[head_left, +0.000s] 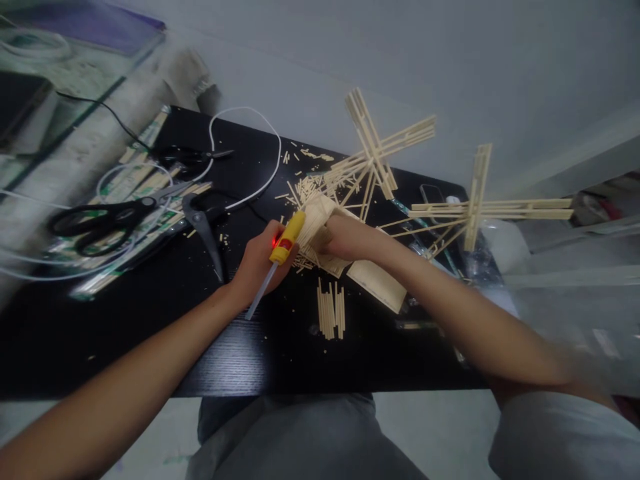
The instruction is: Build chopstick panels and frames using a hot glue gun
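My left hand (pixel 257 263) is wrapped round a yellow glue gun (pixel 287 239) with a red light lit and a clear glue stick poking out its back end. Its tip points at a small structure of pale wooden sticks (pixel 320 220). My right hand (pixel 345 239) grips that stick structure from the right, fingers closed on it. A flat panel of sticks (pixel 377 283) lies under my right wrist. A short bundle of cut sticks (pixel 331 310) lies on the black table (pixel 150 333) just in front of my hands.
Black scissors (pixel 107 220) and black pliers (pixel 205 227) lie at the left among white cable (pixel 250 153) and stick packets. Two cross-shaped stick frames (pixel 373 150) (pixel 475 207) stand behind and to the right. Stick offcuts litter the table. Clear plastic lies at the right edge.
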Tool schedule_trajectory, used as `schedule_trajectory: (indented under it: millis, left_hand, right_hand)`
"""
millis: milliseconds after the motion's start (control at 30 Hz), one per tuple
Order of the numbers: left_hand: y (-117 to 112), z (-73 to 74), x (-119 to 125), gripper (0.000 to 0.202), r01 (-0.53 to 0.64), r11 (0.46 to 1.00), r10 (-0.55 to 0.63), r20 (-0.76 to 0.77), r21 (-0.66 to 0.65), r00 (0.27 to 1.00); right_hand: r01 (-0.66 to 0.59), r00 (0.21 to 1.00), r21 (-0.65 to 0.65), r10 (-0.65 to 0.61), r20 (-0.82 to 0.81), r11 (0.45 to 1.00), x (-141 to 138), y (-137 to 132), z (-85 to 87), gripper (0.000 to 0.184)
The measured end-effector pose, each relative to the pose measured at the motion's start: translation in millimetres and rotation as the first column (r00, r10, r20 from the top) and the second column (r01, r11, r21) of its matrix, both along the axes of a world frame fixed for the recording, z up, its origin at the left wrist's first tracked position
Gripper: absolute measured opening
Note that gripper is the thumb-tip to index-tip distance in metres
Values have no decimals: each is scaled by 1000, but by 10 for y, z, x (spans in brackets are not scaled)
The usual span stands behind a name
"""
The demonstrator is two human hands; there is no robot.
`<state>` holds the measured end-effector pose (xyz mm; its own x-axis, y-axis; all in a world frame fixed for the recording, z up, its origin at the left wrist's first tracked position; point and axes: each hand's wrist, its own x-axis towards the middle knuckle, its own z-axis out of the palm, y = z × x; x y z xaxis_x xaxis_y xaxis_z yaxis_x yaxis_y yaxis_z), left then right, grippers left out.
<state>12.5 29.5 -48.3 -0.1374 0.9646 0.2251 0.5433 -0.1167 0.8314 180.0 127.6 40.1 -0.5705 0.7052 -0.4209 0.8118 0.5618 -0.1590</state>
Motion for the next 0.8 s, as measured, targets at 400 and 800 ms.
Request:
schedule_trajectory:
  millis: [400, 800]
  left_hand:
    - [4, 1, -3, 19, -1, 1000, 1, 8, -1, 1000]
    - [5, 4, -3, 18, 2, 1000, -2, 30, -10, 1000]
  right_hand:
    - [48, 999, 121, -47, -12, 992, 60, -100, -52, 43]
    - [47, 999, 258, -47, -6, 965, 107, -182, -88, 41]
